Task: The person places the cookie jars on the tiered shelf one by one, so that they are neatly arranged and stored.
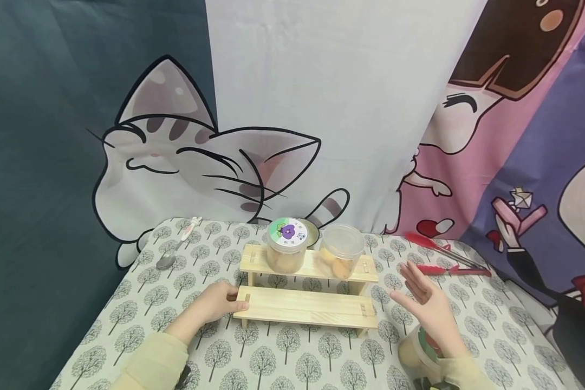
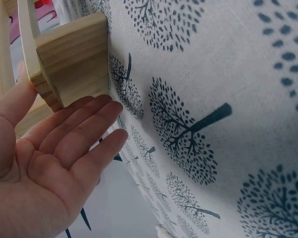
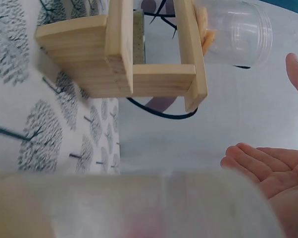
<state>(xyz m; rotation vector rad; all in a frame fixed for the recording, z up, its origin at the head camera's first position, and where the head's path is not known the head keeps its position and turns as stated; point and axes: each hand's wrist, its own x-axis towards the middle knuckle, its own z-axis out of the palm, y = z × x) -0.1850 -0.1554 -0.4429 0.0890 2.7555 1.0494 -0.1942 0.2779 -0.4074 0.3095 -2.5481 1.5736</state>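
Note:
A two-step wooden stand (image 1: pixel 307 306) rests on the table. My left hand (image 1: pixel 219 300) holds the left end of its lower step, thumb on the upper face; in the left wrist view the fingers (image 2: pixel 84 131) reach beneath, beside the leg. On the upper step are a jar with a printed purple-and-green lid (image 1: pixel 286 246) and a clear tub (image 1: pixel 341 250) with orange and yellow pieces inside. My right hand (image 1: pixel 429 303) is raised to the right of the stand, fingers extended, holding nothing. Another jar (image 1: pixel 411 352) stands by that wrist, partly hidden by the forearm.
A spoon (image 1: pixel 167 261) with a decorated handle lies at the back left. Red-tipped tongs (image 1: pixel 434 269) and another red-headed utensil (image 1: pixel 421 241) lie at the back right. Behind the stand a greenish round thing (image 1: pixel 313 234) is partly hidden. Printed curtains (image 1: pixel 346 108) hang beyond the tree-patterned tablecloth (image 1: pixel 283 374).

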